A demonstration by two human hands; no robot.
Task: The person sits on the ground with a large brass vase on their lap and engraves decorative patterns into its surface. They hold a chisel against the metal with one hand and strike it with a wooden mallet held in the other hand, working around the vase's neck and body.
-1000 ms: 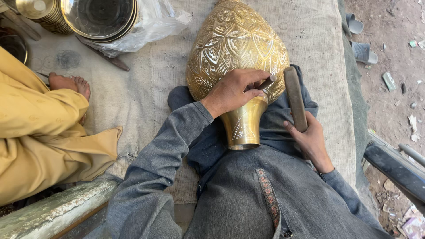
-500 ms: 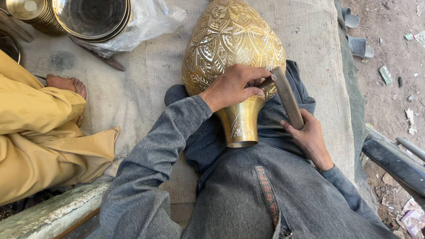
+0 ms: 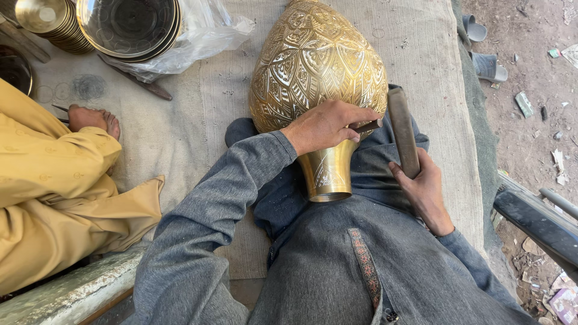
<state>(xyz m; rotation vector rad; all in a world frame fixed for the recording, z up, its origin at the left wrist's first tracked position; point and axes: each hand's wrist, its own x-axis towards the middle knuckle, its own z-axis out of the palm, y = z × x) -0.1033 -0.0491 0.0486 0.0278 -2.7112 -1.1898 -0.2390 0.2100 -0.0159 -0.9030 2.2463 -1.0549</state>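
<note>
Room: engraved golden brass vase [image 3: 316, 72] fills frame centre; bare cloth at right.
Left hand [image 3: 325, 125]: fingers clamped on thin metal chisel [image 3: 365, 126].
Right hand [image 3: 425, 191]: fingers wrapped round dark wooden mallet [image 3: 403, 131].

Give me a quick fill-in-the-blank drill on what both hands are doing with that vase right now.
1. The left hand presses a thin metal punch against the engraved ____ vase.
2. The right hand grips a dark ____.
3. The vase lies with its neck pointing toward the ____.
4. The metal bowls sit in a clear ____ bag.

Missing words: brass; bar; person; plastic
</note>
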